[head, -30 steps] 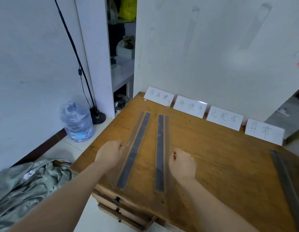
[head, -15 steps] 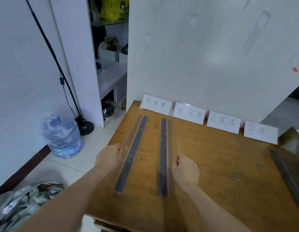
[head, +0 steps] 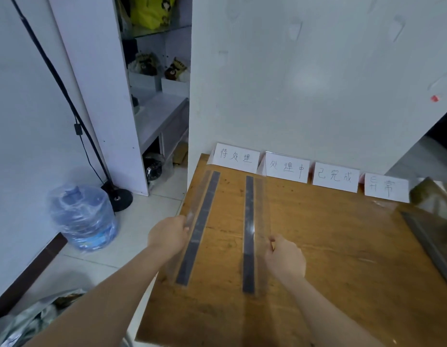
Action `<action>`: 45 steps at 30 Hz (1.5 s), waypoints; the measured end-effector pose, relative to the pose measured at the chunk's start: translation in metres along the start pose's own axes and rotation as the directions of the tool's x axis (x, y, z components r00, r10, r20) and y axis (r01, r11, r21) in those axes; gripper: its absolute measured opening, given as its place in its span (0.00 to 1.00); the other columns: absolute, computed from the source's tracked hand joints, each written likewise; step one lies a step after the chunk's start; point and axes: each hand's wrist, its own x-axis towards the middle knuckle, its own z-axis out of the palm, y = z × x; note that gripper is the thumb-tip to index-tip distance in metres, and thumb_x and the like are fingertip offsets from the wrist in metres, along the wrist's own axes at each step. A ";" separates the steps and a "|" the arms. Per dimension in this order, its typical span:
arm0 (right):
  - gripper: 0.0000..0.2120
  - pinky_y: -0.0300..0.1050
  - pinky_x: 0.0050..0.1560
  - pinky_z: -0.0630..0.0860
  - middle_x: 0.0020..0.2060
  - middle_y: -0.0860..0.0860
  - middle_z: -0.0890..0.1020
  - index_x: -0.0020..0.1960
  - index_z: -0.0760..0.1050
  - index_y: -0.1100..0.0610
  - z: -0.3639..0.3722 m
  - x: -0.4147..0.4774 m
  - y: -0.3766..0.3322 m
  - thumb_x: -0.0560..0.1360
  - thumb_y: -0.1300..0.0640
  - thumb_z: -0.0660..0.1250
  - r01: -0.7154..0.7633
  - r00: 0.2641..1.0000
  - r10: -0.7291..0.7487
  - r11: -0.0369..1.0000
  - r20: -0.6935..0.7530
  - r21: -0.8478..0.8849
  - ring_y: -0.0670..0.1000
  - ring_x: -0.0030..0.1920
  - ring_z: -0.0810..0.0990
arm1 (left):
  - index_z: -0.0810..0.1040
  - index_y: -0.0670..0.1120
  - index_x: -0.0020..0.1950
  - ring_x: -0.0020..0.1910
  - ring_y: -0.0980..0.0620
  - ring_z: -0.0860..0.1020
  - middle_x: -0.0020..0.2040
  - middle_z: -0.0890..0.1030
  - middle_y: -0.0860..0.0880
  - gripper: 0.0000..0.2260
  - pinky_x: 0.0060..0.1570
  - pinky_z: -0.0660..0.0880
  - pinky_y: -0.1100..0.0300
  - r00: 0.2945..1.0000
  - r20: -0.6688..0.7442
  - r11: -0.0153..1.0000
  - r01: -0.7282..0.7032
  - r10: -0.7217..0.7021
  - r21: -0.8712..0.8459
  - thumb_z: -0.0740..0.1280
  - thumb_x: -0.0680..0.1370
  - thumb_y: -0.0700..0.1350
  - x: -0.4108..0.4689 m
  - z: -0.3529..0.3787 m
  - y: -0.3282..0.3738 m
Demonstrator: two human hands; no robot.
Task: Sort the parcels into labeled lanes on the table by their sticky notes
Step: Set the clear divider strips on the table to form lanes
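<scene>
Fingers [head: 185,227] of the left hand [head: 167,236] pinch the outer edge of the left strip [head: 199,226]; right-hand fingers [head: 272,240] pinch the outer edge of the right strip [head: 250,231], right hand [head: 285,261] curled shut round it. Both strips lie flat on the surface [head: 330,246], running front to back w/ a bare gap between, prob. as lane dividers lined up w/ the cards. Left strip angles toward the first card [head: 236,157]; right one points at the seam beside the second card [head: 287,167]. Third [head: 335,176] and fourth [head: 385,187] cards stand further right along the wall. No parcels or sticky notes visible yet. Another strip [head: 427,244] lies at the far right.
</scene>
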 end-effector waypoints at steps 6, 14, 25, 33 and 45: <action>0.11 0.43 0.38 0.81 0.38 0.45 0.81 0.59 0.76 0.51 -0.004 0.001 0.001 0.80 0.52 0.60 0.009 0.999 -0.009 1.000 0.037 0.003 0.47 0.37 0.80 | 0.71 0.47 0.51 0.34 0.54 0.71 0.36 0.70 0.54 0.01 0.32 0.66 0.62 0.997 0.076 0.999 -0.024 0.022 0.028 0.60 0.80 0.43 0.001 -0.003 0.002; 0.09 0.44 0.38 0.79 0.40 0.48 0.79 0.59 0.74 0.55 0.000 0.004 0.006 0.81 0.56 0.58 -0.015 1.000 0.015 1.000 0.004 0.020 0.49 0.38 0.79 | 0.71 0.47 0.47 0.40 0.48 0.76 0.41 0.76 0.50 0.04 0.40 0.76 0.55 0.998 0.057 1.000 0.002 -0.002 0.006 0.60 0.78 0.38 0.009 0.000 0.009; 0.07 0.43 0.39 0.80 0.39 0.46 0.79 0.55 0.74 0.53 0.005 0.015 0.014 0.81 0.54 0.59 0.049 0.999 -0.049 0.998 -0.003 0.026 0.46 0.38 0.79 | 0.72 0.48 0.51 0.38 0.49 0.74 0.37 0.72 0.54 0.03 0.36 0.70 0.57 1.000 0.005 1.000 -0.016 0.015 0.006 0.60 0.80 0.43 0.023 0.007 0.009; 0.07 0.47 0.41 0.81 0.39 0.46 0.79 0.55 0.75 0.53 0.005 0.017 0.018 0.81 0.55 0.60 0.105 0.994 -0.106 0.993 0.013 0.053 0.47 0.39 0.79 | 0.73 0.49 0.51 0.39 0.50 0.74 0.38 0.72 0.54 0.03 0.38 0.71 0.57 1.000 -0.019 1.000 -0.019 0.020 0.003 0.59 0.81 0.45 0.029 0.012 0.009; 0.07 0.43 0.37 0.79 0.38 0.47 0.79 0.53 0.74 0.53 0.006 0.017 0.016 0.81 0.55 0.58 0.094 0.996 -0.094 0.995 0.006 0.016 0.47 0.37 0.78 | 0.74 0.47 0.53 0.39 0.50 0.74 0.38 0.72 0.53 0.04 0.38 0.72 0.57 1.000 -0.006 1.000 -0.025 0.025 -0.018 0.61 0.80 0.42 0.025 0.014 0.008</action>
